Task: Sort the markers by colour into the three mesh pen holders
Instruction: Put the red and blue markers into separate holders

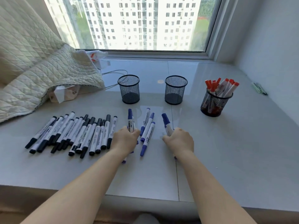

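Three black mesh holders stand in a row: the left holder [129, 89] and the middle holder [175, 90] hold nothing, and the right holder [214, 103] is full of red markers [226, 85]. Several black markers [76, 133] lie in a row at the left. My left hand [125, 137] grips a blue marker [130, 118] with its cap pointing away from me. My right hand [180, 139] grips another blue marker [165, 121]. Three loose blue markers [148, 130] lie between my hands, and more blue ones show partly under my wrists.
The grey sill surface [226, 143] runs to a window at the back. A quilted blanket [40, 70] covers the left, with a small white box [64, 93] under its edge and a white cable [113, 72] behind the left holder. Dark pens [259, 88] lie at the far right.
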